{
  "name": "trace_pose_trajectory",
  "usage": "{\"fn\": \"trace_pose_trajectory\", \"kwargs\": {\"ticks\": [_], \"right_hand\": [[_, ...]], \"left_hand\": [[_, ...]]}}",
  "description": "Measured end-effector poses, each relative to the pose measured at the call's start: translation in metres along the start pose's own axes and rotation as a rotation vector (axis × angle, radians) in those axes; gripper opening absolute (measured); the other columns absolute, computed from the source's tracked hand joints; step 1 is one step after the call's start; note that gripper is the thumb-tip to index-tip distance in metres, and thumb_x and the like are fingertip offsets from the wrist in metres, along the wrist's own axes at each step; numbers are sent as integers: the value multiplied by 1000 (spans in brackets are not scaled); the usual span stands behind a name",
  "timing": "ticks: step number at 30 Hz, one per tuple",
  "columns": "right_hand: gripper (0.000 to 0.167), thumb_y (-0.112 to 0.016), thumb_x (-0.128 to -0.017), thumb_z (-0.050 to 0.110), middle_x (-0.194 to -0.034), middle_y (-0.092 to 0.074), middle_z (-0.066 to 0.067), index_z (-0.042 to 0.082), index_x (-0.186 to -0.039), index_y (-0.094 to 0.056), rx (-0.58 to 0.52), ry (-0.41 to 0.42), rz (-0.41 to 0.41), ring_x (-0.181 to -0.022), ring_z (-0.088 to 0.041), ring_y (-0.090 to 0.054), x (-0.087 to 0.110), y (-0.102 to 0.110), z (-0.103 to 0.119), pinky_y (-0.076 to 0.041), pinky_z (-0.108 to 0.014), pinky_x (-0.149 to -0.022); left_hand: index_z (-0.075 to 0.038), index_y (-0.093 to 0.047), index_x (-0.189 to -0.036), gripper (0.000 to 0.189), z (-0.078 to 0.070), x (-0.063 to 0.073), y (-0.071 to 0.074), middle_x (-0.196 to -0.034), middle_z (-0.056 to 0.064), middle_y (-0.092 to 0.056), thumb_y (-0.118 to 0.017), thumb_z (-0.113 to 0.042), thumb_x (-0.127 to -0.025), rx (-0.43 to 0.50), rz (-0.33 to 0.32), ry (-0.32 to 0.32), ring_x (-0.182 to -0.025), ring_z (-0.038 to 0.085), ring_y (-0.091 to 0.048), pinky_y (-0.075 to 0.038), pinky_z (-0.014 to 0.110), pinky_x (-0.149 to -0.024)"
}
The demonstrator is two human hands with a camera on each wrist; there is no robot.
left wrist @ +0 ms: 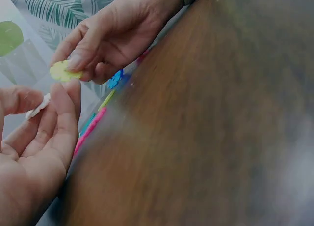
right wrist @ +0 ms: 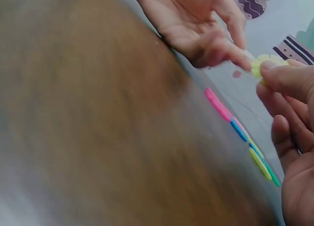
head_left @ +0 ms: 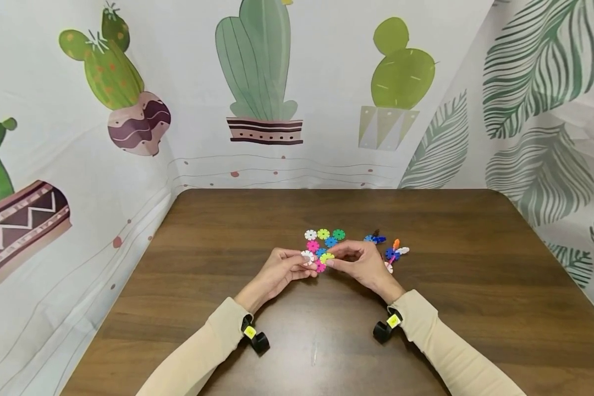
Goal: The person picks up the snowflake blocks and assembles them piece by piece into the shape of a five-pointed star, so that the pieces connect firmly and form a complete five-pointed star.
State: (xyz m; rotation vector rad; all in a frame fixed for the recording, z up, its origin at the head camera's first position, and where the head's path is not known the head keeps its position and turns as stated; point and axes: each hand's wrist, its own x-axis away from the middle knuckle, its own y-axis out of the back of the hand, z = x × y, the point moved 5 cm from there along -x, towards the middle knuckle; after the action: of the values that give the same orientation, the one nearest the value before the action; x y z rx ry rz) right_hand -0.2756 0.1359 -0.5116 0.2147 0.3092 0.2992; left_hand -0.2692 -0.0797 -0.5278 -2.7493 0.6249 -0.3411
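My left hand (head_left: 279,273) pinches a white notched plastic disc (head_left: 307,257) between thumb and fingers. Opposite it, my right hand (head_left: 368,265) pinches a yellow notched disc (head_left: 327,258). In the left wrist view the white disc (left wrist: 38,107) is seen nearly edge-on, while the yellow disc (left wrist: 60,70) sits close to the left fingertips. Both hands are held above the table, close together. Beneath and behind them lie flat notched discs, among them a pink disc (head_left: 320,267) and a blue disc (head_left: 331,241); the hands hide part of this group.
Farther back lie a white disc (head_left: 311,235), a yellow disc (head_left: 323,234) and a green disc (head_left: 339,235). Right of the right hand are joined blue discs (head_left: 374,239) and a multicoloured disc cluster (head_left: 392,253). The brown wooden table (head_left: 193,231) meets a patterned cloth backdrop (head_left: 326,99).
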Motion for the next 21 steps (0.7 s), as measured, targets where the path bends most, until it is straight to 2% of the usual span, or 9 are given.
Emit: {"fn": "trace_pose_trajectory", "kwargs": {"ticks": [4,8,17,21], "right_hand": [[18,-88,-89,8,-99,-82,-16,10,-107,-84,-15,12,-41,-82,-7,-73,1,-2,3,-60,-23,-69],[17,-88,-89,9,-100,-82,-14,10,-105,-84,-5,22,-64,-79,-7,-72,1,-2,4,-59,-22,-66],[16,-87,-89,5,-97,-83,-5,7,-105,-84,-30,52,-96,-78,-7,-69,1,-2,4,-57,-22,-65],[16,-87,-89,4,-95,-82,-5,6,-104,-84,-30,71,-105,-77,-7,-67,1,-4,5,-55,-21,-63]], "left_hand": [[21,-57,-138,38,3,-1,-5,-91,3,-82,-56,-3,-109,-47,59,-1,-82,12,-79,-63,21,-80],[13,-56,-143,38,4,-2,-6,-89,-1,-82,-58,-1,-109,-90,65,-18,-80,9,-78,-61,18,-77],[12,-51,-146,39,4,-3,-4,-87,-1,-83,-57,0,-109,-41,37,-32,-76,8,-78,-60,16,-72],[14,-48,-147,42,3,-2,-5,-88,-1,-83,-57,-1,-109,-17,43,-53,-77,9,-78,-59,15,-71]]}}
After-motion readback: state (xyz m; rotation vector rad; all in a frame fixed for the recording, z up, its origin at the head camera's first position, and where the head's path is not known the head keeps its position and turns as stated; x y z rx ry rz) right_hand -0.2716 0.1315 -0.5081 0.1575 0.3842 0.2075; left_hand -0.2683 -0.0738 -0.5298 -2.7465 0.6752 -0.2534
